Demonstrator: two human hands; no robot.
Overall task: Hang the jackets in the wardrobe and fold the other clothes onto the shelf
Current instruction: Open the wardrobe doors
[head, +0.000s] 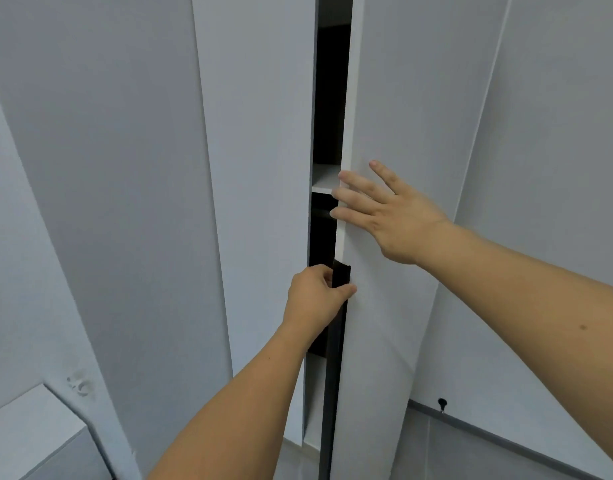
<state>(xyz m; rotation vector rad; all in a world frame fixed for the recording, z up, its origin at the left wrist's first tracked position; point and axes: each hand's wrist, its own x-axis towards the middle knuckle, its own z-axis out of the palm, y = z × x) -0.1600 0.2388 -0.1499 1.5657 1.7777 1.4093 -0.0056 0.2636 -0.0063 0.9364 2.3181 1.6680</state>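
**Wardrobe door ajar, both hands on its free edge**

Wardrobe (332, 98) stands straight ahead of the person, its right-hand door (395, 306) cracked open so that a narrow dark gap runs top to bottom. The gap, the door edge and the dark handle strip (340, 282) on it all run vertically, so the door has to swing sideways, toward the person's right. The left hand (315, 299) is the lower one and has its fingers curled round the handle strip, thumb pressed on the door's face. The right hand (391, 209) is higher, flat and spread against the door front, its fingertips reaching past the edge into the gap. Both hands sit on the free edge, so either can pull; the left, with the firmer hold, looks better placed to lead. Inside, a white shelf (324, 176) shows level with the right fingers. No jackets or other clothes are visible, so hanging and folding have not begun.
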